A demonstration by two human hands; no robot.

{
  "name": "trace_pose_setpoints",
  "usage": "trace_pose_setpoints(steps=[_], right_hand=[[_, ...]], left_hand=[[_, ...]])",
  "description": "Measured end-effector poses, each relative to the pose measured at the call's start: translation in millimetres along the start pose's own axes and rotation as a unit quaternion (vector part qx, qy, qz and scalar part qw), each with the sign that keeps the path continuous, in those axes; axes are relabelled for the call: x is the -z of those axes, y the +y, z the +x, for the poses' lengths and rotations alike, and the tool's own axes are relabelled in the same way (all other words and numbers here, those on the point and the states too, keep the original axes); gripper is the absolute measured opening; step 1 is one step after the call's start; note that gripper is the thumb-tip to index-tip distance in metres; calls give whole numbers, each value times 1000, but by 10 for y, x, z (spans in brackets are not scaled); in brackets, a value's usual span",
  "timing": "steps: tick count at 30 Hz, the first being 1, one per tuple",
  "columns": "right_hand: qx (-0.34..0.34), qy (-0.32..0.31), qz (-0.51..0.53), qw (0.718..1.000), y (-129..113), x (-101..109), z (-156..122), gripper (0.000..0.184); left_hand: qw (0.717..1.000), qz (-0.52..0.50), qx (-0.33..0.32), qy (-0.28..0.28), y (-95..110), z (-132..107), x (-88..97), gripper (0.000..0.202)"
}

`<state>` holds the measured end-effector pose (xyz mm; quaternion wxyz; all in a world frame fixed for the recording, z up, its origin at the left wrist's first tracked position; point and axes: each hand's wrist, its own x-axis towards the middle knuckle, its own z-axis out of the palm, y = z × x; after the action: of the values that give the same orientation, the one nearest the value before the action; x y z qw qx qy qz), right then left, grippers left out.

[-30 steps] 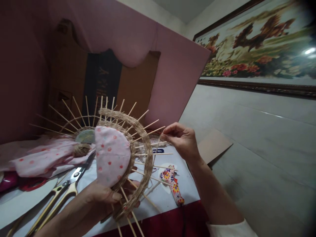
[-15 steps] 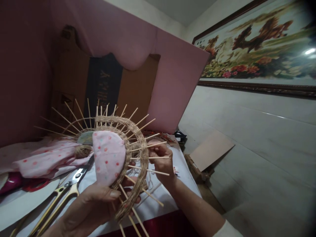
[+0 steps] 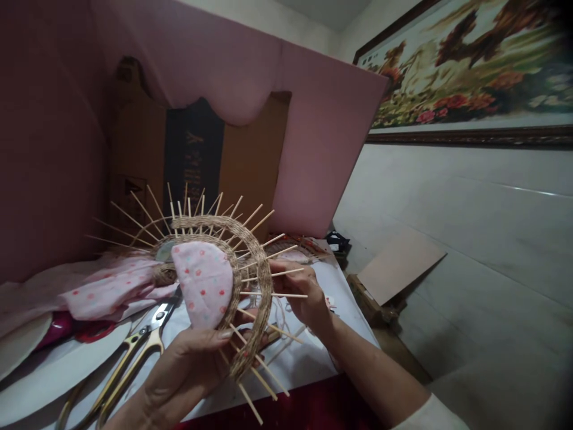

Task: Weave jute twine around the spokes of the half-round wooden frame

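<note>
The woven half-disc [image 3: 217, 278] is held above the table [image 3: 351, 322], the left hand [image 3: 192, 358] clasping its lower edge, the right hand [image 3: 308, 307] — grip hidden — partly behind the sticks [image 3: 290, 295], where a hard pull could bend one.

Scissors [image 3: 158, 318] lie on the left of the table [image 3: 344, 304], cloth [image 3: 107, 289] and twine ball [image 3: 163, 275] behind them, a box [image 3: 250, 161] behind those; beyond the table's right edge, a board [image 3: 400, 269].

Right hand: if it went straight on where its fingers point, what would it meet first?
Probably the outer woven band, close to the right hand in the picture; depth is unclear, so the hand might pass behind it.
</note>
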<state>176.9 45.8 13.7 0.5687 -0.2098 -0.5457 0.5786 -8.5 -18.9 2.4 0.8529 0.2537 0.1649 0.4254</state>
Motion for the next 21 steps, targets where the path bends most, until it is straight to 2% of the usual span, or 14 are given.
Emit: trace_pose_setpoints(steps=[4,7,12,16,18,21], right_hand=[[-29,-45,25,998,-65,19,15,35],[-46,-77,-2,996,-126,41,34,39],[-97,-52,-15,994,-185,73,71,32],[-110,-58,-19,992,-192,92,78,32],[-114,-79,-24,990,-192,87,75,32],[-119,-117,-27,986,-169,64,68,35]], left_hand=[[1000,-5,-1,25,4,9,21,25],[999,20,-8,33,-2,27,-9,24],[997,72,-26,26,-66,58,-25,24],[996,5,-86,0,-18,12,117,33],[992,-30,-116,50,63,-25,183,27],[977,-49,-194,69,197,-71,213,38]])
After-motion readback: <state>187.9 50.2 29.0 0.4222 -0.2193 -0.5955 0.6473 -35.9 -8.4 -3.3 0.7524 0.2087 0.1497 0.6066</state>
